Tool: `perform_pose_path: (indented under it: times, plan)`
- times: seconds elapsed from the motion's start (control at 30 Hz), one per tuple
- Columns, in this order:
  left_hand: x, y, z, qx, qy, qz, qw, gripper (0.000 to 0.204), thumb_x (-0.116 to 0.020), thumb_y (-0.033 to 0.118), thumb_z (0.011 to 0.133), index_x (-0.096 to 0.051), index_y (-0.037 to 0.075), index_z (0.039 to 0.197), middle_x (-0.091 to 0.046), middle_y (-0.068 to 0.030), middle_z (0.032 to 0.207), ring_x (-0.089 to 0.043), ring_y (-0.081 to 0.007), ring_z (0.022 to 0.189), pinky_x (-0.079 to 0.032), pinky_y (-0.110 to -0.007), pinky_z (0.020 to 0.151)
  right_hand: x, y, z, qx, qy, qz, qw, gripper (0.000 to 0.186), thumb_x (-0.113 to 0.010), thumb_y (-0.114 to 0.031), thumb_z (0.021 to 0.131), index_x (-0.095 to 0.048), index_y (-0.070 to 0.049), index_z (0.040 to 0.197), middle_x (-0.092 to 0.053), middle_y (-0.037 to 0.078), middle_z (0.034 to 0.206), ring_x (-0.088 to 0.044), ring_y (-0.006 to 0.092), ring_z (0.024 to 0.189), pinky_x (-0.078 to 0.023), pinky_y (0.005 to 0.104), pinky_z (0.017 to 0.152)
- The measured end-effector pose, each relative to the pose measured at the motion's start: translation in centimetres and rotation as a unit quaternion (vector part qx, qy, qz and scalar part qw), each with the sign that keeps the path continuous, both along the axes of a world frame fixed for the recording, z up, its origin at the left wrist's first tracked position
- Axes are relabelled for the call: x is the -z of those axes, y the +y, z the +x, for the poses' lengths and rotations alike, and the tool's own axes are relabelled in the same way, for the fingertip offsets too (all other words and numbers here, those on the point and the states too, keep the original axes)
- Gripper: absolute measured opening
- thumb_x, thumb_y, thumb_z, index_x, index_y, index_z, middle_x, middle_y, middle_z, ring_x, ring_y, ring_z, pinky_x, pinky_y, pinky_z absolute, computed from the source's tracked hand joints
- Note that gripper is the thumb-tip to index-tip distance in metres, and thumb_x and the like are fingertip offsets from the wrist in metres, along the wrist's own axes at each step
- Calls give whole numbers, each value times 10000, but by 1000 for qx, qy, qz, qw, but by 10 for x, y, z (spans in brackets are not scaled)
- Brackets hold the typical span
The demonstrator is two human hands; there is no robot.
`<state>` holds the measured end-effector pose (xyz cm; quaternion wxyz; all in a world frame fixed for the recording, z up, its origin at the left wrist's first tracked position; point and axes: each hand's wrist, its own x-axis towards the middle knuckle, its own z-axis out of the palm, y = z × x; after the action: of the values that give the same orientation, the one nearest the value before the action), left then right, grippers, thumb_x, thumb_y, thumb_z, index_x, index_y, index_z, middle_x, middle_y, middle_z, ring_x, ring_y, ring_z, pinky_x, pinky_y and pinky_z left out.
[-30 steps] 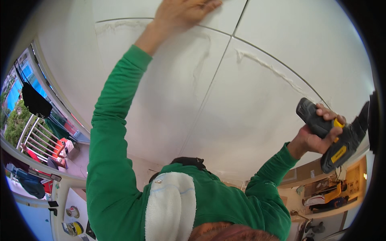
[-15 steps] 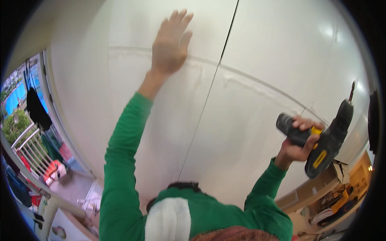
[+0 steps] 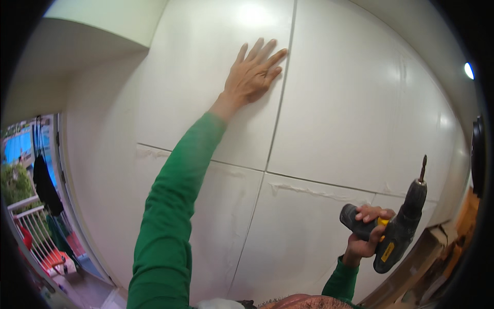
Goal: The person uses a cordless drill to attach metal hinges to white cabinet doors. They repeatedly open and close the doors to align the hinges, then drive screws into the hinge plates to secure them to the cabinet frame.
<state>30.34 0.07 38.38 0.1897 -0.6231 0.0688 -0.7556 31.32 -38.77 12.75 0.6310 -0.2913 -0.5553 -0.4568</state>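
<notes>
A large white panelled cabinet front (image 3: 334, 103) with dark seams fills most of the view. My left hand (image 3: 254, 74) lies with fingers spread on the upper left panel (image 3: 195, 92), fingertips close to the vertical seam. At the right, my right hand (image 3: 368, 232) is wrapped round the handle of a black and yellow cordless drill (image 3: 399, 232). A metal bit (image 3: 423, 167) in its chuck points upward. The drill appears to be held apart from the panels. Ragged whitish film or tape (image 3: 319, 193) runs along the horizontal seam.
On the left a doorway opens onto a balcony with a white railing (image 3: 46, 234); a black item (image 3: 45, 180) hangs beside it. A boxy soffit (image 3: 98, 31) juts out at upper left. Cardboard boxes (image 3: 432, 242) stand at lower right. A round lamp (image 3: 469, 70) shines at the right edge.
The view has tilted upward, showing more of the upper panels. My left hand has shifted right across the panel toward the vertical seam. My right hand still grips the drill.
</notes>
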Motion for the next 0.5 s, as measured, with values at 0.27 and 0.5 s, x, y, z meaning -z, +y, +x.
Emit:
perform_pose_path:
  times: [0.27, 0.5]
  plan:
    - [-29, 81, -49, 3, -62, -110, 992, 630, -329, 661, 1096, -396, 375, 1653, -305, -21, 1760, -232, -296, 1635, -142, -514, 1347, 5, -11, -13, 25, 80, -20, 996, 414, -590, -415, 1079, -479, -53, 1247, -565, 71, 840, -595, 194, 797, -507, 438, 902]
    - [103, 141, -114, 119, -163, -328, 923, 576, -542, 452, 1081, -500, 194, 1595, -453, -127, 1667, -443, -323, 1484, -323, -517, 1233, -5, -13, -33, -55, 71, -66, 994, 352, -607, -353, 1086, -503, -53, 1238, -543, 57, 809, -589, 179, 787, -504, 419, 893]
